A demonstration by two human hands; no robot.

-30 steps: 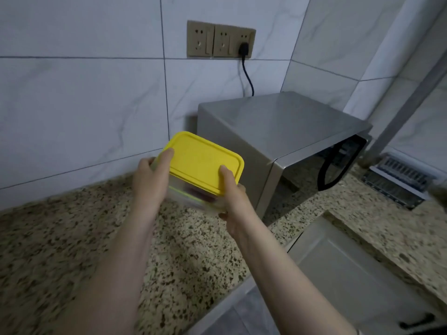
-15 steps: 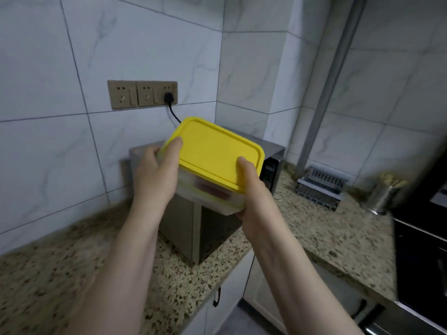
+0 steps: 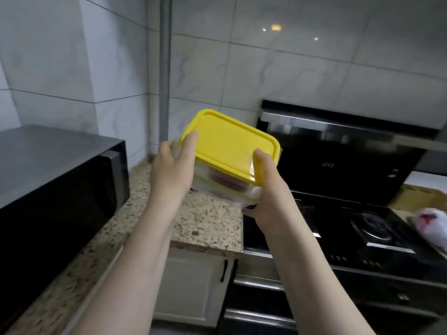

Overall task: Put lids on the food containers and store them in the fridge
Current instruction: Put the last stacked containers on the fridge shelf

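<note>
Both thumbs press on the yellow lid (image 3: pixel 232 146); the left hand (image 3: pixel 173 169) and right hand (image 3: pixel 264 192) grip the clear container (image 3: pixel 225 187) from its sides, in the air above the counter (image 3: pixel 208 223) beside the stove (image 3: pixel 362 228). The lid is on, I judge; no fridge is visible, so storing remains.

Dim, cool, even light; no hard shadows. Small warm glare spots on wall tile (image 3: pixel 275 27) upper right. Pale sheen on yellow lid (image 3: pixel 232 143) near my right hand (image 3: pixel 268 204). Stove (image 3: pixel 362 226) nearly black, detail lost. Motion blur on white bag (image 3: pixel 433 223) at right edge. Wide-angle bending of tile lines toward edges.
</note>
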